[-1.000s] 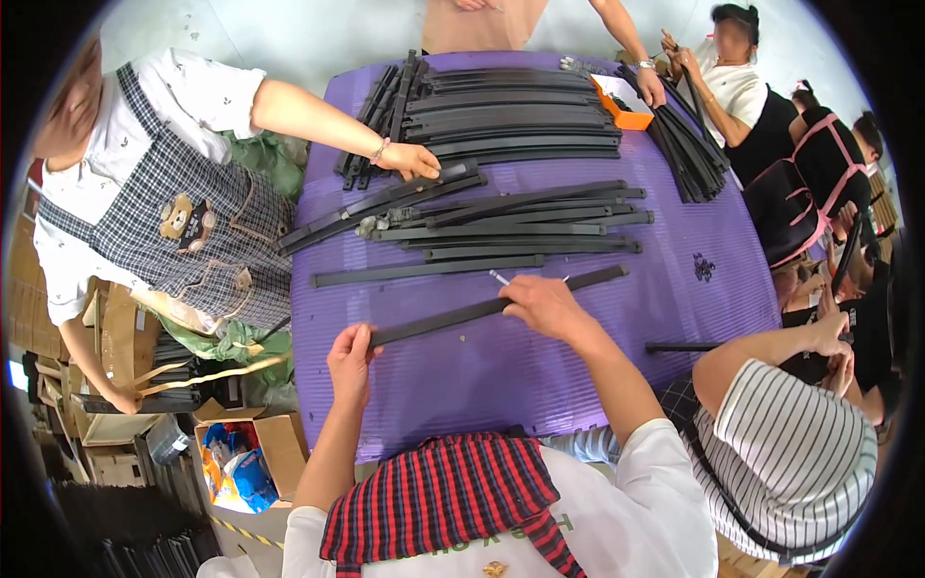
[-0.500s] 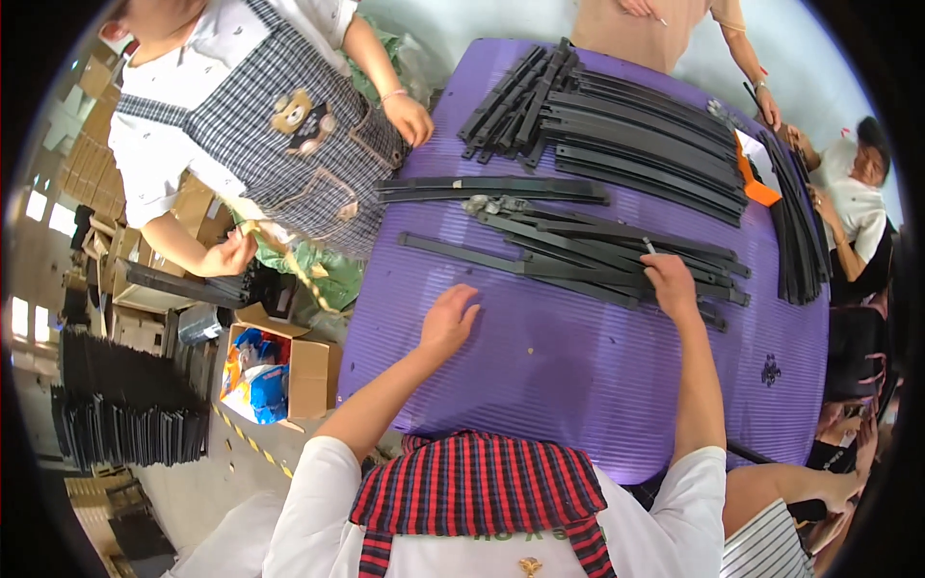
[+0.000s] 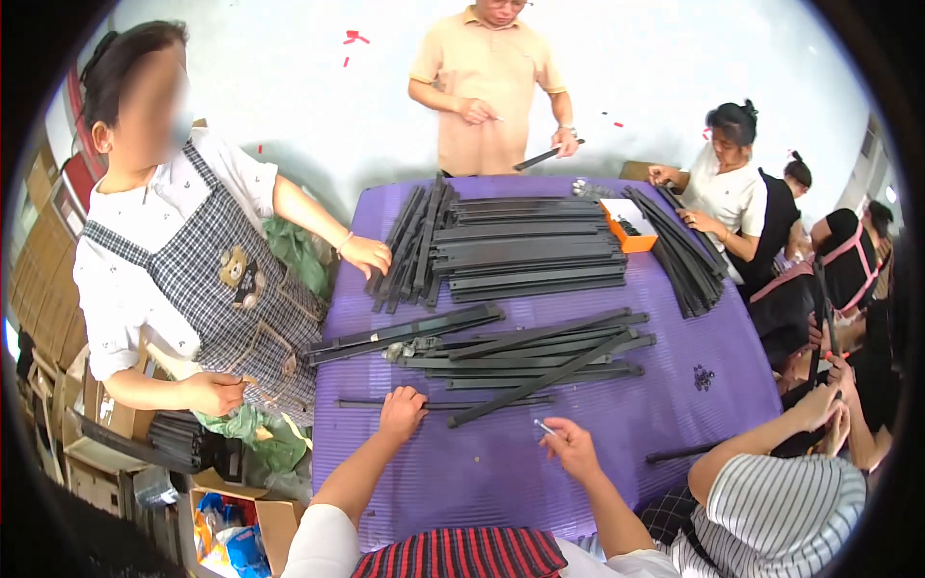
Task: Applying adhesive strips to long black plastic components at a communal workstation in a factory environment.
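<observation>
My left hand (image 3: 403, 416) closes over a thin black strip (image 3: 501, 403), which lies crosswise on the purple table mat (image 3: 462, 501). The strip sticks out on both sides of my fingers. In my right hand (image 3: 572, 450) a slim, pale pen-like tool (image 3: 543, 426) is pinched, its tip pointing up and left, apart from the strips. Just beyond my hands lies a loose pile of black strips (image 3: 540, 358), one slanting over the others. Small clear plastic bits (image 3: 409, 348) rest at the pile's left end.
Further back are stacked black strips (image 3: 530, 250), an orange box (image 3: 628, 227) and a fanned strip bundle (image 3: 682, 260). Small black parts (image 3: 703, 378) lie to the right. A person in a checked apron (image 3: 226, 270) stands left; others work behind and at right.
The view has tilted upward. My left hand, earlier open above the mat, has closed on a strip. My right hand has drawn back from the pile. The aproned person's hand reaches the far strips.
</observation>
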Demonstrator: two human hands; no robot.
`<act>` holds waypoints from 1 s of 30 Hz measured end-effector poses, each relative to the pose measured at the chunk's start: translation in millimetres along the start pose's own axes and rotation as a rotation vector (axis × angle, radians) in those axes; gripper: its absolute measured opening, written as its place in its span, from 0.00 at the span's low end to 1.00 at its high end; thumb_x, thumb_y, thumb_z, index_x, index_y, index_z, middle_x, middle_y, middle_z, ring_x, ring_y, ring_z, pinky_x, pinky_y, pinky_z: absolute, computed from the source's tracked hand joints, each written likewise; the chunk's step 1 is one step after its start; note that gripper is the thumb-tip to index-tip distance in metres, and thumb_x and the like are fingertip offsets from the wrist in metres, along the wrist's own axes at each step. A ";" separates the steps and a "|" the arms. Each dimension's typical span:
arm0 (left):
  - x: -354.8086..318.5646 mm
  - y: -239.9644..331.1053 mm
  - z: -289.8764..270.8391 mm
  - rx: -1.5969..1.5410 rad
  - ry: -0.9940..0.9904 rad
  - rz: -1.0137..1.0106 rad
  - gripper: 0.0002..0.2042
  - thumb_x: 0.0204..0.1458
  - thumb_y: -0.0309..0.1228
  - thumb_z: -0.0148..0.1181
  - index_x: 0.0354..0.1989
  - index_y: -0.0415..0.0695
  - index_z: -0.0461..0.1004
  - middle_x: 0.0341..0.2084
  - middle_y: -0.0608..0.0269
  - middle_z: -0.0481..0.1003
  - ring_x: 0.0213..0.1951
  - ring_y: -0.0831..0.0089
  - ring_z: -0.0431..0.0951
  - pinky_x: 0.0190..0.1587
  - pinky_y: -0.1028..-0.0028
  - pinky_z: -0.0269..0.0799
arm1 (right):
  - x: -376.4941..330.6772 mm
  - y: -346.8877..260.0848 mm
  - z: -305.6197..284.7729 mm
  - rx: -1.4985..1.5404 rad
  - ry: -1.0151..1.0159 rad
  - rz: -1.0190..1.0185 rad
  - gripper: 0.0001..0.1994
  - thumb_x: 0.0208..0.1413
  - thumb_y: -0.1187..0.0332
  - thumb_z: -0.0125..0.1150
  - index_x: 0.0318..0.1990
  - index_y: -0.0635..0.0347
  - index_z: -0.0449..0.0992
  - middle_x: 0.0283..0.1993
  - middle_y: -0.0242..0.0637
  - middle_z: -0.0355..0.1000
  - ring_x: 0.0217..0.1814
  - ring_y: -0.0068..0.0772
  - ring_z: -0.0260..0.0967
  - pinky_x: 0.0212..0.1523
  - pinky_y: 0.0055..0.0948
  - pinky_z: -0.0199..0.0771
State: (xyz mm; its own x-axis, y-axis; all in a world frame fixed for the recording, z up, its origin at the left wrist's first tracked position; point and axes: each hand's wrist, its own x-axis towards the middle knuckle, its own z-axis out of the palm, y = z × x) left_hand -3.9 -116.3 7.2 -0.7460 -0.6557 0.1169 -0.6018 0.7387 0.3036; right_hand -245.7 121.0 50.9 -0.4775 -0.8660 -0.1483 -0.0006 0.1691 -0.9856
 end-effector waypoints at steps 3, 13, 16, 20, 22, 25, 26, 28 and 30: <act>-1.9 -13.1 1.3 0.066 -0.063 0.088 0.11 0.41 0.32 0.58 0.35 0.47 0.71 0.33 0.62 0.68 0.41 0.61 0.66 0.44 0.62 0.62 | -18.6 3.0 3.4 -0.012 0.028 0.044 0.13 0.50 0.75 0.51 0.44 0.65 0.69 0.26 0.35 0.72 0.20 0.18 0.63 0.23 0.19 0.66; -36.3 -30.7 -100.6 0.166 0.267 0.212 0.08 0.44 0.31 0.54 0.33 0.44 0.69 0.23 0.60 0.70 0.26 0.61 0.72 0.28 0.65 0.68 | -36.2 -64.6 6.8 0.105 0.467 -0.099 0.11 0.51 0.75 0.52 0.43 0.67 0.69 0.26 0.34 0.71 0.20 0.17 0.62 0.22 0.17 0.63; -66.4 -29.1 -116.7 0.032 0.376 0.153 0.10 0.42 0.29 0.57 0.34 0.44 0.71 0.23 0.60 0.71 0.25 0.60 0.72 0.26 0.67 0.69 | -43.2 -53.5 2.3 0.124 0.432 -0.121 0.11 0.52 0.76 0.51 0.44 0.65 0.69 0.26 0.34 0.71 0.20 0.17 0.61 0.24 0.16 0.61; -112.7 -22.7 -95.2 -0.090 0.342 0.206 0.11 0.40 0.28 0.60 0.34 0.44 0.72 0.24 0.60 0.71 0.26 0.61 0.72 0.27 0.68 0.69 | -58.0 -36.2 10.5 0.137 0.464 -0.054 0.11 0.51 0.77 0.50 0.44 0.64 0.69 0.26 0.34 0.71 0.19 0.18 0.62 0.24 0.17 0.62; -128.1 -0.9 -71.1 -0.187 0.256 0.228 0.10 0.41 0.28 0.59 0.34 0.46 0.72 0.25 0.58 0.72 0.27 0.59 0.73 0.29 0.66 0.68 | -62.8 -39.7 15.4 0.145 0.484 -0.056 0.11 0.52 0.77 0.50 0.44 0.64 0.70 0.26 0.34 0.71 0.19 0.18 0.62 0.23 0.17 0.62; -133.2 34.0 -26.9 -0.242 0.165 0.212 0.10 0.41 0.28 0.58 0.35 0.46 0.72 0.27 0.59 0.72 0.30 0.60 0.72 0.31 0.66 0.69 | -68.2 -45.9 20.0 0.148 0.500 -0.087 0.11 0.52 0.77 0.50 0.44 0.64 0.70 0.25 0.34 0.71 0.19 0.18 0.62 0.22 0.17 0.62; -132.4 42.7 -12.6 -0.264 0.121 0.216 0.10 0.41 0.29 0.58 0.35 0.46 0.72 0.30 0.58 0.72 0.33 0.60 0.72 0.34 0.65 0.68 | -68.7 -47.9 20.2 0.140 0.480 -0.115 0.11 0.52 0.77 0.49 0.44 0.64 0.70 0.25 0.34 0.71 0.19 0.18 0.62 0.22 0.17 0.62; -137.2 57.5 -0.5 -0.225 0.032 0.269 0.11 0.42 0.32 0.58 0.36 0.46 0.72 0.36 0.58 0.70 0.40 0.60 0.69 0.39 0.63 0.65 | -73.0 -45.6 22.6 0.119 0.478 -0.146 0.11 0.52 0.76 0.49 0.44 0.64 0.69 0.25 0.34 0.70 0.19 0.17 0.62 0.21 0.17 0.62; -124.4 68.0 2.7 -0.237 0.019 0.340 0.12 0.43 0.34 0.58 0.36 0.46 0.72 0.38 0.58 0.69 0.42 0.60 0.68 0.41 0.63 0.64 | -80.9 -37.3 16.8 0.069 0.460 -0.159 0.11 0.53 0.75 0.49 0.44 0.65 0.69 0.24 0.33 0.70 0.19 0.17 0.62 0.21 0.16 0.62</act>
State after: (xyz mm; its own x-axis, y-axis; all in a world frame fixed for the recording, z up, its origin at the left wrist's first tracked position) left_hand 47.2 16.0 10.8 -0.8841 -0.3848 0.2653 -0.2376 0.8588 0.4540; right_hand -192.3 176.9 98.3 -0.8147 -0.5785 0.0404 -0.0542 0.0067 -0.9985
